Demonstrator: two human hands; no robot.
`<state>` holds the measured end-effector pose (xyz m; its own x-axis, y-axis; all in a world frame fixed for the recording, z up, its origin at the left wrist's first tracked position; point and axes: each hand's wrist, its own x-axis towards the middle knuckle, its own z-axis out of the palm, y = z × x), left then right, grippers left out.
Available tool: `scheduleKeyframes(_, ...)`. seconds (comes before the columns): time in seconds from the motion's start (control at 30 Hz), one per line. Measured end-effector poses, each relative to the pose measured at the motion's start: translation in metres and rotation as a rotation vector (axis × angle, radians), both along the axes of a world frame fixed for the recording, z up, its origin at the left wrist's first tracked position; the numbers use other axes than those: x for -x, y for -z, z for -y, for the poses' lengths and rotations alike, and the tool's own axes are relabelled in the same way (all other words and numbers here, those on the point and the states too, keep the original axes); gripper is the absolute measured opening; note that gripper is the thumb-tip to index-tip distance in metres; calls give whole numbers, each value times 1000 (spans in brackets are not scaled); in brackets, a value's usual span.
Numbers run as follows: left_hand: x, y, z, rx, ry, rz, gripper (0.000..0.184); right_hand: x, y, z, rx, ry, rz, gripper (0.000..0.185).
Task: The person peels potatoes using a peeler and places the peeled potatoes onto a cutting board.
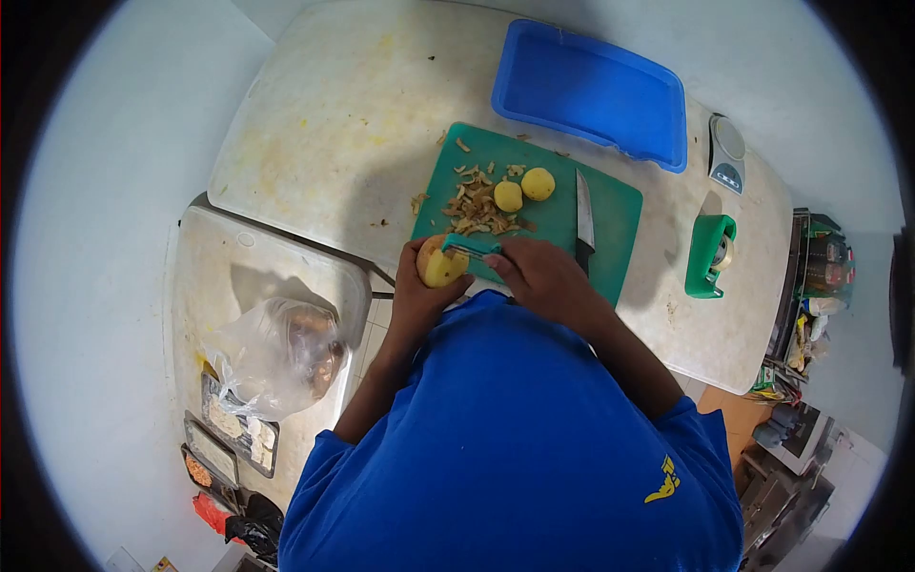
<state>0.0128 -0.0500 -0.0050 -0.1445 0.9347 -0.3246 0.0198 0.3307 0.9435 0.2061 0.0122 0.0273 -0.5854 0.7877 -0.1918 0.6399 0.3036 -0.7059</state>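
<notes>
My left hand (425,296) is closed around a partly peeled potato (444,268), with brown skin still on its left side. In my right hand (546,276) is a green peeler (470,247), its head lying against the top of that potato. Both hands are at the near edge of a green cutting board (610,210). On the board are two peeled potatoes, a larger one (538,184) and a smaller one (508,197), beside a heap of peelings (472,205). A knife (584,214) lies to their right, blade pointing away from me.
A blue tray (591,91) stands behind the board. To the right are a kitchen scale (727,153) and a green tape dispenser (710,255). On the left table sit a clear plastic bag (276,357) with brown contents and several dark food trays (212,452).
</notes>
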Motion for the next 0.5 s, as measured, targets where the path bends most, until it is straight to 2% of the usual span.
scheduleKeyframes(0.07, 0, -2, 0, 13, 3, 7, 66, 5, -1, 7, -109, 10, -28, 38)
scheduleKeyframes(0.23, -3, 2, 0, 8, -32, 67, 62, 12, -3, 13, -110, 6, -7, 34)
scheduleKeyframes(0.33, 1, 4, 1, -16, 9, -53, 59, 12, -5, 15, -119, -6, 18, 34)
scheduleKeyframes(0.5, 2, -2, 0, 17, 44, -56, 60, 12, -2, 15, -129, 53, 90, 36)
